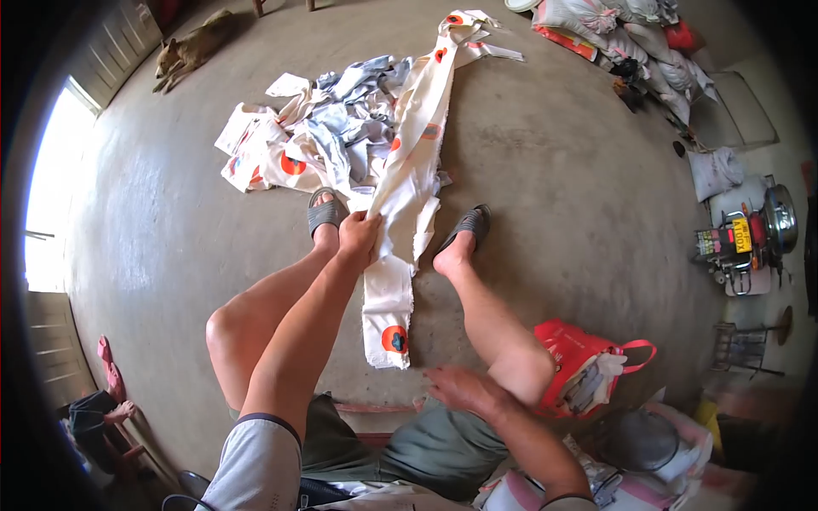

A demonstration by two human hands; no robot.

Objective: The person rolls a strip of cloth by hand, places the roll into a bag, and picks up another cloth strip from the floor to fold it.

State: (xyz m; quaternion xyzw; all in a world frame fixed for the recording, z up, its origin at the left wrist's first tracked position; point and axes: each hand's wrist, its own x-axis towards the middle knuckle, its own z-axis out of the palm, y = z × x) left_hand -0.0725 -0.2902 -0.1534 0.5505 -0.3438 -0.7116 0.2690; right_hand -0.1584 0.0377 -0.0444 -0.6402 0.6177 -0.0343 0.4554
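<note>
My left hand (360, 234) is closed on the edge of a long white cloth strip (409, 196) with red-orange flower prints. The strip runs from the far floor toward me, and its near end, with a large red flower, lies between my feet. Beside it, to the left, a heap of crumpled grey-blue and white cloth scraps (349, 115) rests on the floor. My right hand (464, 389) is by my right thigh and knee, apart from the cloth, fingers loosely extended, with nothing seen in it.
A red bag (571, 349) stuffed with cloth stands by my right knee. A dog (192, 51) lies at the far left. Filled sacks (648, 51) and a motorcycle (750, 238) line the right side. Another person's legs (106, 400) show at the lower left.
</note>
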